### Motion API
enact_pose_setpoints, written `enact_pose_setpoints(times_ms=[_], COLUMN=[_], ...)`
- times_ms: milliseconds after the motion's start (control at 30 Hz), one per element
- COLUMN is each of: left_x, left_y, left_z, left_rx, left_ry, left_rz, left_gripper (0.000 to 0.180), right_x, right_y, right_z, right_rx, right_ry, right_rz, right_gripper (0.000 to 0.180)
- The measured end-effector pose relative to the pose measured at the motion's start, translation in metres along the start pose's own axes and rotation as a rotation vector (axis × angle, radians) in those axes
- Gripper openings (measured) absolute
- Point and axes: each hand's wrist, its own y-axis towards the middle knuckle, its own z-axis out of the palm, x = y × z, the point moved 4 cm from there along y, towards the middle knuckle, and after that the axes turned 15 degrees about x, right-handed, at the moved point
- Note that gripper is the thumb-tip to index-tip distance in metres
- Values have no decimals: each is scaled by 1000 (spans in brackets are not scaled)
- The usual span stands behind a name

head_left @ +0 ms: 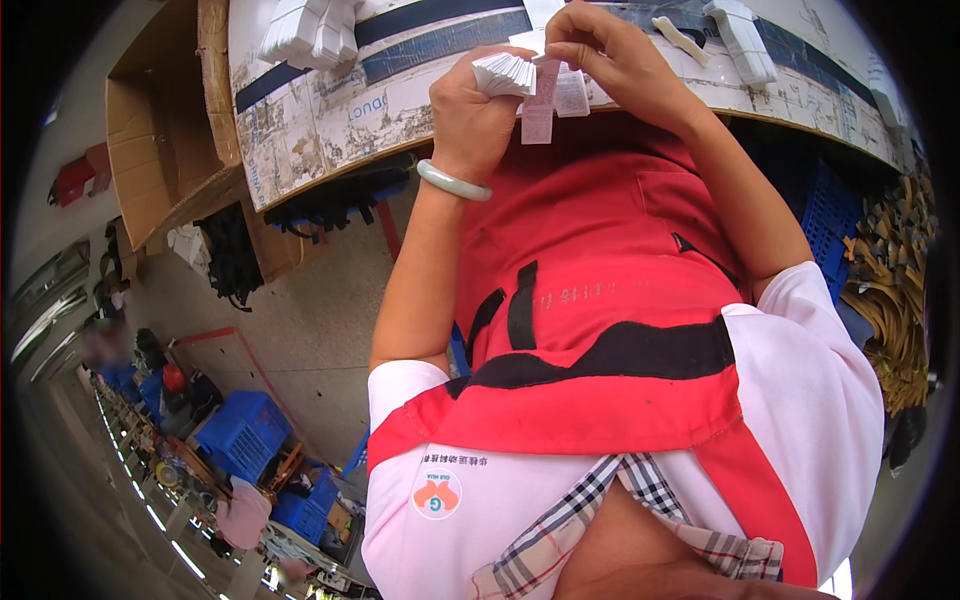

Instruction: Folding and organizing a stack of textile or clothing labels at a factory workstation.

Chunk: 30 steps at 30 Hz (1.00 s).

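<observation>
The left hand grips white labels (far ends hidden).

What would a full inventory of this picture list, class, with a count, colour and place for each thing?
Worktable: one, worn white with dark blue bands, top
Fanned slip stack: one, white, in left hand
Hanging slips: at least two, pinkish and white, between hands
Left slip bundles: several, white, table's left
Right slip bundle: at least one, white, table's right
Slim tool: one, cream, beside right bundle
Cardboard box: one, brown, upper left
Blue crates: at least three, blue, lower left and right
Strip pile: uncountable, brownish, far right
Background clutter: too small to count, mixed, lower left
Apron: one, red and black, worn
Bracelet: one, pale, left wrist
Hands: two, bare, left and right, at table edge
</observation>
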Motion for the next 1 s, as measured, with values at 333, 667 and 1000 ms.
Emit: enact_pose_setpoints(times_ms=[333, 667, 1000], left_x=[-1, 0, -1], left_y=[-19, -24, -26], left_z=[4, 6, 8], left_rx=[14, -19, 13], left_ry=[-468, -517, -521], left_rz=[-344, -243, -256], left_gripper=[24, 23, 21], right_x=[-6, -5, -1], right_y=[-19, -17, -19], right_z=[20, 20, 22], right_rx=[-46, 53, 73], right_ry=[64, 236, 286], right_rz=[-109, -65, -43], right_gripper=[16, 17, 18])
